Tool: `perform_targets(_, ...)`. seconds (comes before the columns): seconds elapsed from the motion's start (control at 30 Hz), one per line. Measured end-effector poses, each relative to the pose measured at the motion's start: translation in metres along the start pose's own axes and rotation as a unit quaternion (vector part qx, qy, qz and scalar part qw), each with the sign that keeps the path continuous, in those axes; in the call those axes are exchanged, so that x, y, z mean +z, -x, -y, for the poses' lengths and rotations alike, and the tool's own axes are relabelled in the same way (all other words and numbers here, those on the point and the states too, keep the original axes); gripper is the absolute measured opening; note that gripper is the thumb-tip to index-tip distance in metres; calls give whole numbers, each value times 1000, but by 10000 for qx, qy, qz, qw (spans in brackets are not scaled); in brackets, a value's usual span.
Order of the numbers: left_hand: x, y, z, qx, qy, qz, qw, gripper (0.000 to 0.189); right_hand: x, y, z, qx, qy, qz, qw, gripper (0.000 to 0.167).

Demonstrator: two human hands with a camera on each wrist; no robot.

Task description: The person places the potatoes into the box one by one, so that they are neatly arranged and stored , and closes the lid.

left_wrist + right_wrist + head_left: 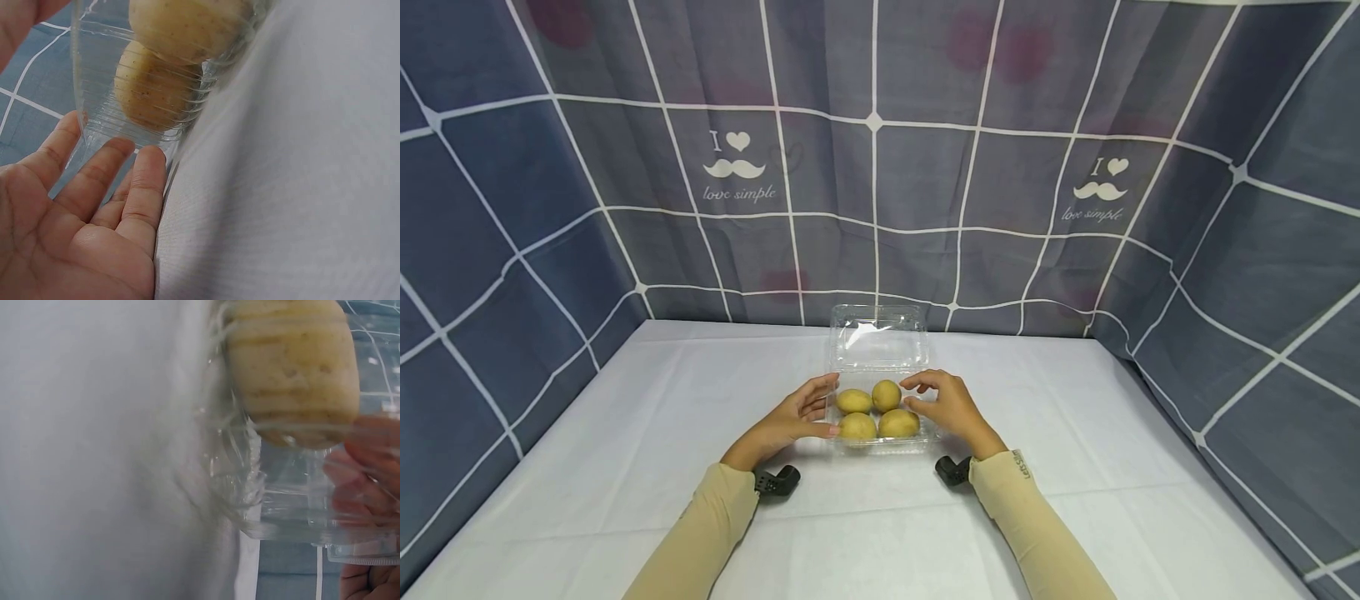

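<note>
A clear plastic clamshell box lies on the white-covered table with its lid raised at the back. Several yellowish potatoes sit inside it in two rows. My left hand is at the box's left side, fingers extended; in the left wrist view fingertips touch or nearly touch the ribbed plastic wall beside a potato. Over the right part of the box is my right hand, thumb and fingers apart, close to the potatoes. In the right wrist view its fingers appear through clear plastic, near a potato.
The white tablecloth spreads around the box. Behind it and at both sides hangs a grey-blue curtain with white grid lines. A black wrist device sits at the left cuff, another black wrist device at the right.
</note>
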State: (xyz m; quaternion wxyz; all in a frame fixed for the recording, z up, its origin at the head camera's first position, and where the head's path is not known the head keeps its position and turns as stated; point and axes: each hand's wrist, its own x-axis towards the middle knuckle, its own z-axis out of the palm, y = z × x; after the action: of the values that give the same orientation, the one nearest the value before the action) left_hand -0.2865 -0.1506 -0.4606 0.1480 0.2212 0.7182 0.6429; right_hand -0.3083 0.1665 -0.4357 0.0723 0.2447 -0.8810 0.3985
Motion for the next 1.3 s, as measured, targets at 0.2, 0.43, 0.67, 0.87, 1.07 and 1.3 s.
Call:
perform_targets(0.2,0,-1,1,-13,-67,-11,10000,101,-4,0,0,-71,-291,22,9995,22)
perform_targets(0.43,-2,-2,4,23,-6,-10,10000,100,-8,-1,-4,-291,-808,-243,9960,19)
perform_targets(0.67,-2,-1,4,46,-8,-15,10000,96,-8,-2,-14,-137,-1521,-1004,9832,18)
perform_targets(0.87,-2,-1,3,93,38,27,9999,97,-10,-1,-26,87,-1739,-1368,9752,22)
perform_targets(1.07,-2,-2,4,119,207,65,9997,105,-10,-1,-39,506,-2196,-1167,9673,38)
perform_targets(1.3,-3,-3,4,13,242,57,9997,113,-8,3,-51,1088,-3086,-483,9437,59)
